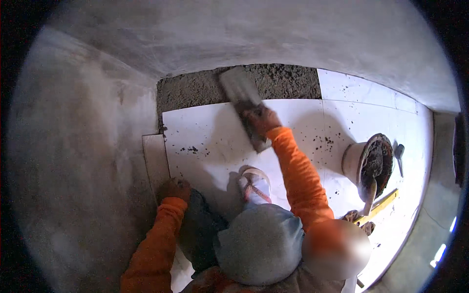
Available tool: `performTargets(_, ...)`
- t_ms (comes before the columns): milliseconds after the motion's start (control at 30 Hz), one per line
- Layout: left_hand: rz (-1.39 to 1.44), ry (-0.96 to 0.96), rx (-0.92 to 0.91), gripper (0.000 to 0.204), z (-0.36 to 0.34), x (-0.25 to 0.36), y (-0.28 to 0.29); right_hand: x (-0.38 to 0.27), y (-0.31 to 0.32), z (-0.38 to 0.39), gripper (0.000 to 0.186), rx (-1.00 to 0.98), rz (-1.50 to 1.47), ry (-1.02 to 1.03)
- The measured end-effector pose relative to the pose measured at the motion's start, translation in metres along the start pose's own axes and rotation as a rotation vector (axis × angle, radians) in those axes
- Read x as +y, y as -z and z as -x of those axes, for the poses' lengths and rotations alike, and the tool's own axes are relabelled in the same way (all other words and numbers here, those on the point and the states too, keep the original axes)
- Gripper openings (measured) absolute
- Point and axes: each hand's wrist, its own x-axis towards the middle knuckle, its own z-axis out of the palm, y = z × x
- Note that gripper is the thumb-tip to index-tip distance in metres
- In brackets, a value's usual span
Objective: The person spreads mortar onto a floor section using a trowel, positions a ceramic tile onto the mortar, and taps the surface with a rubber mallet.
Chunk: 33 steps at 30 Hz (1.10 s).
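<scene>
My right hand [262,120] grips a long rectangular plastering trowel [238,87], blurred by motion. Its far end lies over a strip of wet grey mortar [190,91] along the back wall, while its near end reaches over a large white floor tile [205,127]. Crumbs of mortar are scattered across that tile. At the left, my left hand [176,189] rests by my bent knee with its fingers curled in, and nothing shows in them. Beside it a narrow tile piece [156,158] runs along the left wall.
On the right stands a bucket [353,158] of mortar, a wooden-handled tool [370,196] leaning in it. A dark-headed tool [400,152] and a yellow level [386,205] lie beyond. Grey walls [83,146] close in left and back. My sandalled foot [256,188] is on the tile.
</scene>
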Motion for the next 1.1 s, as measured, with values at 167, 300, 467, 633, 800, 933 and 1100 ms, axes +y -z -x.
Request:
performTargets(167,-0.094,-0.166,0.290,0.039,-0.012,-0.025,-0.032,0.032,0.032,0.006,0.064,0.120,-0.132,-0.101)
performTargets(300,0.081,0.086,0.008,0.041,-0.039,-0.071,-0.066,0.023,-0.019,0.004,0.058,0.086,0.137,-0.130)
performTargets(467,-0.262,-0.160,0.264,0.041,-0.011,-0.035,-0.039,0.066,0.044,0.006,0.067,0.101,0.016,-0.255)
performTargets(633,-0.308,-0.167,0.389,0.041,-0.020,-0.052,-0.044,0.048,0.046,0.015,0.065,0.176,0.015,-0.272)
performTargets(800,-0.173,-0.175,0.252,0.042,0.000,-0.030,-0.025,0.083,0.056,0.024,0.059,0.328,0.060,-0.230)
performTargets(933,-0.268,0.096,-0.259,0.053,0.018,0.041,0.037,0.074,0.090,0.041,0.066,0.174,-0.105,-0.284)
performTargets(1100,-0.152,-0.034,0.168,0.043,0.020,-0.009,0.005,0.133,0.129,0.062,0.057,0.656,-0.154,-0.364)
